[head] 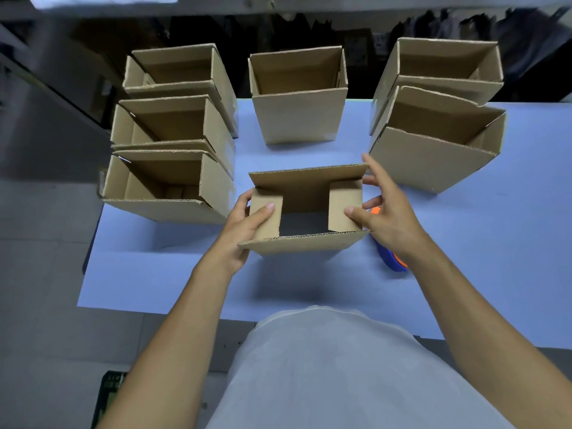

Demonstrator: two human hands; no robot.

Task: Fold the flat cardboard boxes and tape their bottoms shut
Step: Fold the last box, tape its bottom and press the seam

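Note:
A brown cardboard box (305, 243) stands open-ended on the blue table (161, 274) in front of me. Its two short side flaps are folded inward, while the near and far long flaps still stand up. My left hand (244, 230) grips the left side of the box, thumb pressing the left flap down. My right hand (387, 212) holds the right side, thumb on the right flap and fingers spread behind the far corner. A blue and orange tape dispenser (390, 258) lies on the table, mostly hidden under my right wrist.
Several assembled boxes stand open-topped around the work spot: three in a column at the left (173, 181), one at the back centre (298, 116), two at the right (433, 150). The table's left edge drops to a grey floor. Dark shelving lies beyond.

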